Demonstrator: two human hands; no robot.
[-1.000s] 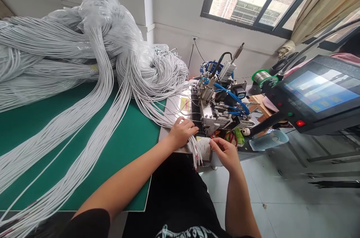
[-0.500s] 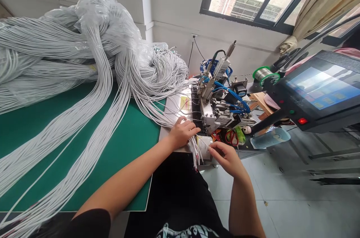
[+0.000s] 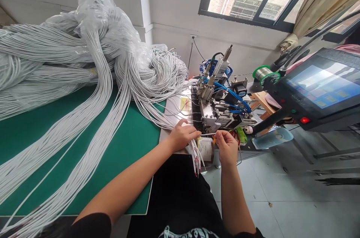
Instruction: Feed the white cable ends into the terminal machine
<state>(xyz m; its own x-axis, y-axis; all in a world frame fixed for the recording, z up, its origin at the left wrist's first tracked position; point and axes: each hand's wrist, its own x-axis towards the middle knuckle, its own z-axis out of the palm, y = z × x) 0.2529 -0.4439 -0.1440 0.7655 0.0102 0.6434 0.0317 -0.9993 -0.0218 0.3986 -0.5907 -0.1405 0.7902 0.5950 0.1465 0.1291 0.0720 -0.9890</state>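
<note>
My left hand (image 3: 184,134) is closed around a bundle of white cables (image 3: 196,157), whose reddish-tipped ends hang over the bench edge. A single white cable (image 3: 208,134) runs straight from its fingers across to my right hand (image 3: 226,144), which pinches it near the end. Just beyond both hands stands a metal machine (image 3: 209,108) with blue air tubes and cylinders. Several thin cables reach from the coil on the left toward its side. The tip inside the right fingers is hidden.
Large bundles of white cable (image 3: 92,95) lie over the green table mat (image 3: 140,148), partly wrapped in plastic. A control screen (image 3: 326,84) juts in at right, beside a solder wire spool (image 3: 266,74). Below the machine sit a white roll (image 3: 205,148) and a pale blue container (image 3: 272,137).
My right hand has risen toward the machine and turned upright, with the single cable now stretched level between both hands. The left hand has stayed nearly in place on the bundle.
</note>
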